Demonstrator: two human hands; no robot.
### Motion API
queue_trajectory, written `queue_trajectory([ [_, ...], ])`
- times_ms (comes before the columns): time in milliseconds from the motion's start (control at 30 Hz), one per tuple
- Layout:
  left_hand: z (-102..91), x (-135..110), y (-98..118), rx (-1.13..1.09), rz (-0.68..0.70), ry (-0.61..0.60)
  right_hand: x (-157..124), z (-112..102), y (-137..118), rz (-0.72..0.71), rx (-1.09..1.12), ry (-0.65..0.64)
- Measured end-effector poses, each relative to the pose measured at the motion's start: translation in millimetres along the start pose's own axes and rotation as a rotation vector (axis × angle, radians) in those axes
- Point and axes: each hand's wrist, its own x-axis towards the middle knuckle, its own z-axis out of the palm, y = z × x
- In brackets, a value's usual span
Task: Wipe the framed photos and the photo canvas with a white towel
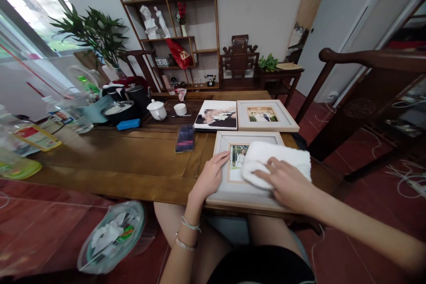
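A light wooden picture frame [222, 186] lies flat at the table's front edge, with a small photo of a person in white [237, 157] inside a pale mat. On its left side rests my left hand [213, 172], fingers stretched out together and fingertips at the photo's border. My right hand [282, 182] presses a folded white towel [293, 156] onto the frame's surface, fingers bent over the cloth. The towel hides the right part of the photo and reaches past the frame's right side.
Behind lie a second frame [288, 120] and a photo panel [218, 108]. Left of them are a blurred dark phone-sized item [185, 138], a white cup [180, 109], a lidded white pot [156, 110] and a blue block [128, 124]. A bin [140, 217] stands below; a chair [362, 60] is right.
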Motion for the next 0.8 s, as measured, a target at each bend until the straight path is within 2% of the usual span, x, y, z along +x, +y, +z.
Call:
queue_trajectory([
  [100, 0.0, -0.5, -0.6, -0.002, 0.004, 0.001, 18.8, 12.2, 44.7, 0.097, -0.144, 0.112],
  [200, 0.1, -0.8, -0.9, -0.001, -0.011, -0.001, 29.2, 15.3, 78.9, 0.200, -0.217, 0.183],
  [300, 0.3, -0.8, -0.9, 0.000, -0.016, -0.009, 33.4, 13.6, 96.5, 0.203, -0.214, 0.242],
  [400, 0.4, -0.6, -1.2, -0.005, -0.008, -0.002, 37.2, 17.3, 102.2, 0.112, -0.170, 0.228],
  [500, 0.6, -0.6, -1.7, -0.006, -0.006, -0.002, 38.4, 24.4, 97.5, 0.042, -0.099, 0.152],
  [600, 0.8, -0.5, -1.9, 0.000, -0.011, -0.006, 27.1, 22.2, 77.5, 0.018, -0.063, 0.097],
  [800, 1.1, 0.2, -2.3, 0.005, -0.012, -0.005, -35.7, -10.2, -5.7, -0.078, 0.090, -0.080],
])
